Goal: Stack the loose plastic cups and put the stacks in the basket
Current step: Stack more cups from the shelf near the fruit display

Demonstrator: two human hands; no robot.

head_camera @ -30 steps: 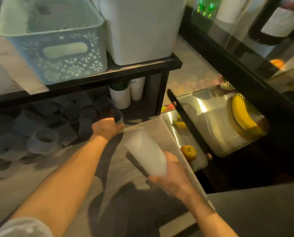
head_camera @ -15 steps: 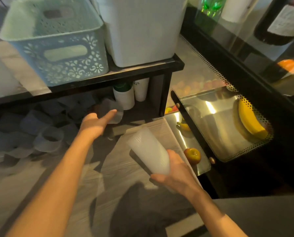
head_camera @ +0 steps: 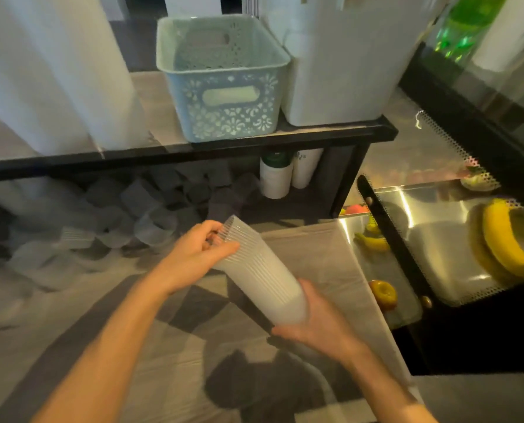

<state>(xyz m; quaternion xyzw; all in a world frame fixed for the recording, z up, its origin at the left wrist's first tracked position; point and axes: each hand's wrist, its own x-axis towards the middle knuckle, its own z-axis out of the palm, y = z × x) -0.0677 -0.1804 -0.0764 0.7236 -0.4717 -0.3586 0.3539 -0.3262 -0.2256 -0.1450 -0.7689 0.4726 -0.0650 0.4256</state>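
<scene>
- Left hand (head_camera: 193,254) fingers (head_camera: 212,232) now curled at the open rim of the stack of cups (head_camera: 260,270), thumb across its ribbed wall; half a second back, off under the shelf on a loose cup.
- Whether a fresh cup sits pinched in those fingers or is already seated in the stack: cannot tell, clear plastic on clear plastic.
- Right hand (head_camera: 318,319) fingers wrapped round the closed lower end of the stack, tilting the mouth up and to the left.
- Stack held in the air over the tabletop (head_camera: 163,346), below and in front of the basket (head_camera: 224,87), well apart from it.
- Probable meaning: one more cup just added or about to be pushed home, so stacking in progress, delivery not begun.
- Loose cups (head_camera: 151,215) heaped in the shade under the black shelf (head_camera: 254,141), below and left of the basket; many left.
- Basket on top of that shelf, no cups visible inside.
- White bin (head_camera: 340,71) touching or just beside the basket's right wall.
- Banana (head_camera: 505,239) and an apple (head_camera: 382,293) on a shiny tray well right of the basket, no part of the job.
</scene>
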